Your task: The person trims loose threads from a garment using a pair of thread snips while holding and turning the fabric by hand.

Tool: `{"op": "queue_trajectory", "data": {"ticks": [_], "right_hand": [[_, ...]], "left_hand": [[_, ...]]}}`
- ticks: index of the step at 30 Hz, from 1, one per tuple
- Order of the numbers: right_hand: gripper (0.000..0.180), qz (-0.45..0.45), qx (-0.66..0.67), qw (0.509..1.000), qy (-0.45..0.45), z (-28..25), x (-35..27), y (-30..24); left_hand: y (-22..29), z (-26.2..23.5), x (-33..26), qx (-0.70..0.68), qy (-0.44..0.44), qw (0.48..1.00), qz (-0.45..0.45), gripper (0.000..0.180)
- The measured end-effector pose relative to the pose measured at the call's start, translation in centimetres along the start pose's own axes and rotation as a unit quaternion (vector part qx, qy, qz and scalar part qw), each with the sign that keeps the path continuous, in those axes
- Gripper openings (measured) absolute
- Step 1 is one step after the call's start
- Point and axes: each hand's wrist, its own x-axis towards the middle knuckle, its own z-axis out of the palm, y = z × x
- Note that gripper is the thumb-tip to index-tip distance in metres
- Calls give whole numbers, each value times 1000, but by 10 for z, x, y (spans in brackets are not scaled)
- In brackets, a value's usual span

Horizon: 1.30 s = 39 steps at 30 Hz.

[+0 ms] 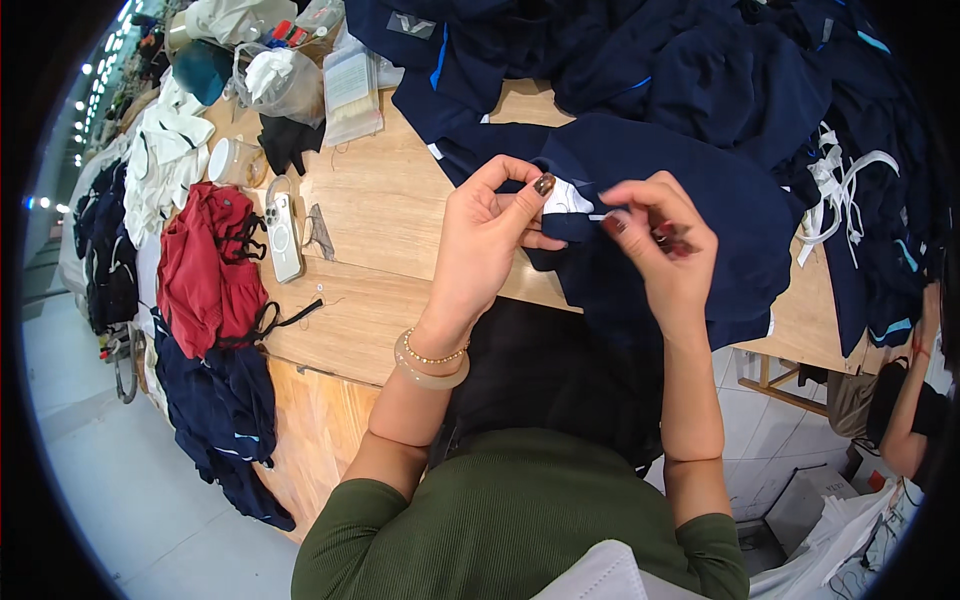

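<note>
While both hands meet above the table edge, the labelled parts stand as follows.

Left hand: the left hand (480, 235) pinches a fold of the navy garment (680, 200) between thumb and forefinger, right at the small white tag (567, 197); the other fingers curl loosely behind.

Right hand: the right hand (665, 245) closes on a small dark tool (675, 240), probably thread snips, though too hidden to tell; its forefinger tip points toward the tag, just beside the left thumb.

Garment: it lies under and beyond both hands, draped over the wooden table (380, 220) edge toward the person, with the tag corner lifted between the 2 hands.

Beyond the hands: a heap of navy clothes (720, 60) with white drawstrings (835, 190) spreads past and to the right of the right hand.

Left of the left hand: a white phone (281, 237) lies flat on the table, near a red garment (205, 265) hanging over the far corner; clear bags (285, 80) stand further off.

Progress: judged from the layout, 1 garment is in work at its tag, and whether the trimming there is done cannot be told; the large heap suggests many pieces are left, and which piles are finished is not shown.

Bystander: another person's arm (905, 420) shows well right of the right hand, apart from the work.
</note>
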Motion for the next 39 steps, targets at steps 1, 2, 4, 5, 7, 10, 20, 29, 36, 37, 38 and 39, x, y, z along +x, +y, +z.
{"op": "queue_trajectory", "data": {"ticks": [1,2,4,5,7,10,20,29,36,37,38,39], "right_hand": [[25,20,-32,999,-16,1,0,-7],[24,-16,-72,997,-36,6,0,-12],[20,-100,-128,986,-48,8,-4,1],[18,-103,-131,985,-49,7,-6,3],[13,-64,-52,996,-34,2,-2,-4],[17,42,15,999,-11,-15,-4,-1],[28,-16,-244,969,20,-37,-20,-14],[33,-77,-331,940,32,-21,-12,-19],[32,-118,-368,922,29,-15,-8,-23],[32,-134,-382,914,28,-15,-8,-23],[32,-134,-381,914,28,-15,-9,-23],[31,-134,-386,912,22,-17,-9,-23]], "left_hand": [[1,4,0,1,4,1000,-4,13],[0,5,1,1,2,1000,-5,13],[-1,8,2,28,7,1000,0,13],[-2,9,3,27,6,1000,-1,13],[-4,9,4,18,11,1000,-12,14],[-2,14,4,5,21,1000,-8,14],[2,25,5,-20,37,999,-16,13],[-1,30,4,1,47,999,9,14],[-3,32,4,3,44,999,13,14],[-4,31,4,7,43,999,16,14],[-4,30,4,8,43,999,16,14],[-4,29,4,4,45,999,13,13]]}}
